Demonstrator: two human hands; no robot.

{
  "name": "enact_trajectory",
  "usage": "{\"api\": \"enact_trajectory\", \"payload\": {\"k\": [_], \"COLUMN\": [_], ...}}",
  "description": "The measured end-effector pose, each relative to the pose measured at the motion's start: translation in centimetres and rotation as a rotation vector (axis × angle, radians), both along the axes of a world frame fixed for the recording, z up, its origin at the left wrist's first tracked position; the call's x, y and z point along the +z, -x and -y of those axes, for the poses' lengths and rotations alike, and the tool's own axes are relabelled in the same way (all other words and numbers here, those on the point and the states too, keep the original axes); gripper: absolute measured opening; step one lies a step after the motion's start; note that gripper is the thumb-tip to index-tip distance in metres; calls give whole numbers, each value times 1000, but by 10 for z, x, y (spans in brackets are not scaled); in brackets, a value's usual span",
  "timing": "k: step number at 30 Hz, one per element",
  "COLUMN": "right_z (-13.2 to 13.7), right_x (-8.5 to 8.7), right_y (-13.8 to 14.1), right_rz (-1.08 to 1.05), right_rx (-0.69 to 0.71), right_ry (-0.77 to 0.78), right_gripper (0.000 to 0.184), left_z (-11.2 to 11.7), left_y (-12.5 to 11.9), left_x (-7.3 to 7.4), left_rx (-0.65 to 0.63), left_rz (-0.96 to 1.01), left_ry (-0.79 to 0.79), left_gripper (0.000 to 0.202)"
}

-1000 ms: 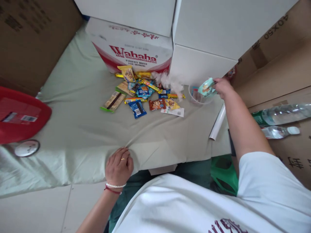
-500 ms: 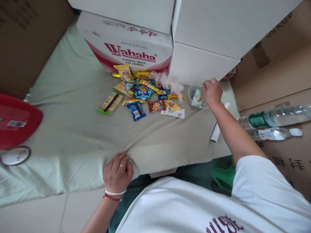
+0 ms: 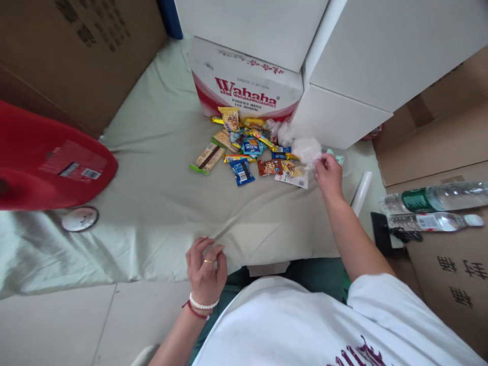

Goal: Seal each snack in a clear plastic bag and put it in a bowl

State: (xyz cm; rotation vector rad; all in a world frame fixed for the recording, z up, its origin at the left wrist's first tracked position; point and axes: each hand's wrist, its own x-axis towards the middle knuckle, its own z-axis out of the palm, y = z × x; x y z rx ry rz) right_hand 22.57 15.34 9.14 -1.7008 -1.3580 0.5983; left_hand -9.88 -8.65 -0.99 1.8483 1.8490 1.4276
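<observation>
My right hand (image 3: 328, 178) pinches the edge of a thin, crumpled clear plastic bag (image 3: 306, 149). Behind that hand is a round clear plastic tub (image 3: 346, 158), partly hidden, with a light green packet (image 3: 336, 156) in it. My left hand (image 3: 208, 268) holds nothing; its fingers are apart and loosely bent at the cloth's front edge. To the left of the bag lies a pile of wrapped snacks, among them a blue packet (image 3: 242, 172), a brown packet (image 3: 270, 167), a yellow cookie packet (image 3: 230, 119) and a long cracker pack (image 3: 208, 157).
A Wahaha water carton (image 3: 244, 91) and white boxes (image 3: 343, 112) stand behind the snacks. On the left are a red plastic object (image 3: 57, 162) and a round disc (image 3: 80, 219). To the right lie a white roll (image 3: 361, 193) and two plastic bottles (image 3: 442, 197) (image 3: 438, 221).
My right hand has moved from the tub to the plastic bag and draws it rightward, toward the tub. The fingers of my left hand have lifted and spread. The view has shifted left.
</observation>
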Motion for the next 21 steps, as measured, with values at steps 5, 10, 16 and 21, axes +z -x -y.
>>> {"api": "enact_trajectory", "payload": {"k": [5,10,16,21], "right_z": [112,173,205,199], "right_x": [6,-17,-35,-36], "right_y": [17,44,47,22], "right_rz": [-888,-1015,-531,-26], "right_rx": [70,74,335,443], "right_ry": [323,492,470,211], "right_gripper": [22,24,15,28], "left_z": [-6,-44,-64,-56], "left_y": [-35,-81,-100,-85], "left_x": [25,44,44,35], "left_rx": [-356,-656,-434,-94], "left_rz": [727,1176,1448,1369], "left_ry": [646,973,852,740], "left_gripper": [31,59,58,39]}}
